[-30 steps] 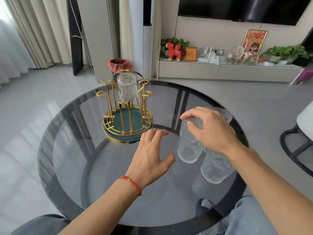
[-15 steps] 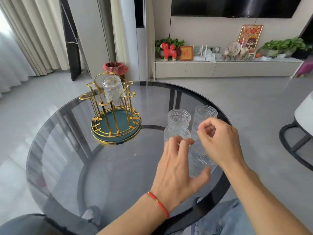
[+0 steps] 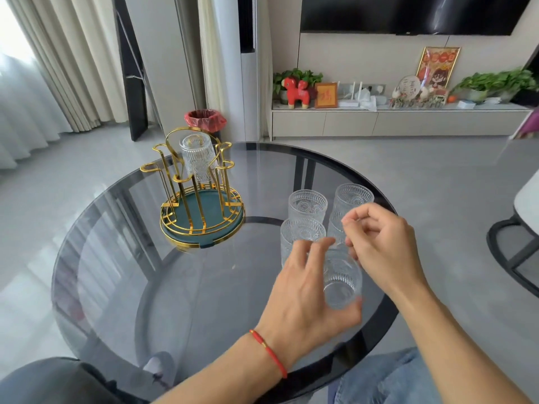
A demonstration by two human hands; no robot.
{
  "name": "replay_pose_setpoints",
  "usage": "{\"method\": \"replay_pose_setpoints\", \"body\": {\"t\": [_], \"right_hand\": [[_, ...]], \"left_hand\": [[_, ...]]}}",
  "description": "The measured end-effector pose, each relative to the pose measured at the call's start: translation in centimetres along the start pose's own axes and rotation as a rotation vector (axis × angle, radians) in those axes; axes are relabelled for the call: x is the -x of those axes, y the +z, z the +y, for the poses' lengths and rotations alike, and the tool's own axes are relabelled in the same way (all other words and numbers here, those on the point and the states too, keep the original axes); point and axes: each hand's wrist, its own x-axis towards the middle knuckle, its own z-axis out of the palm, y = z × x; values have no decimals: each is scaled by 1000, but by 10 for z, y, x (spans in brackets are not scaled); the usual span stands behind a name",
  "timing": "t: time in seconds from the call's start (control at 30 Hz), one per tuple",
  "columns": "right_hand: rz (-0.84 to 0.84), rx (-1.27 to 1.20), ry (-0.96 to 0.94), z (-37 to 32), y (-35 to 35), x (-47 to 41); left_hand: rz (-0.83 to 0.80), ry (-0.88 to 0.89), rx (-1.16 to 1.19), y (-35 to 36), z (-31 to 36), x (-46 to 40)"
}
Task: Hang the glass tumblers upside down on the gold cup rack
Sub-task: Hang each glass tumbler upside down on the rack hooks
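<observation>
A gold cup rack stands on the far left part of the round glass tabletop. It has thin gold arms that stick up from a green tray, so cups can sit on them with the open end down and drip dry. One tumbler already hangs there upside down, on an arm at the far side of the rack. The other arms are bare.

More tumblers stand together on the right side of the tabletop, well apart from the rack. Two far ones stand open end up. Another one stands just in front of them, partly hidden by fingers. They are kept close in a bunch, so they are easy to reach one after another.

The left hand curls round the near tumbler. Its thumb is under the bottom and its fingers wrap the left side. The tumbler looks tipped toward the person, likely so it can be turned over for the rack.

The right hand is just to the right of that tumbler, fingers loosely curled. Its fingertips seem to touch the rim, but it is too hard to tell whether it pinches the glass.

The next job looks like carrying this tumbler left to a bare arm.
</observation>
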Motion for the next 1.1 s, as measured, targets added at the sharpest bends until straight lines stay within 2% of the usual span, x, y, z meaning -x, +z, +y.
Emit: {"method": "replay_pose_setpoints", "body": {"t": [0.1,0.23,0.37,0.5,0.63,0.73,0.9,1.0,1.1], "right_hand": [[-163,-189,-16,-8,3,4],[-342,-138,-72,-15,20,10],[-341,-268,-29,-31,45,18],[-322,-201,-127,-44,65,17],[-304,-283,-69,-56,82,0],[-289,-320,-42,-62,86,-14],[-90,-350,-20,-69,90,-46],[69,-371,20,-78,94,-76],[170,-358,-6,-100,103,-111]], "left_hand": [[-3,-83,101,-38,-8,-8],[72,-262,267,-84,-38,-32],[61,-547,848,-108,-71,-41],[-30,-546,1197,-118,-98,-32],[-107,-499,1232,-127,-116,-39],[-110,-477,1037,-134,-129,-44],[80,-341,134,-138,-152,-38],[-30,-307,-358,-135,-164,-31],[-125,-360,-501,-131,-168,-26]]}}
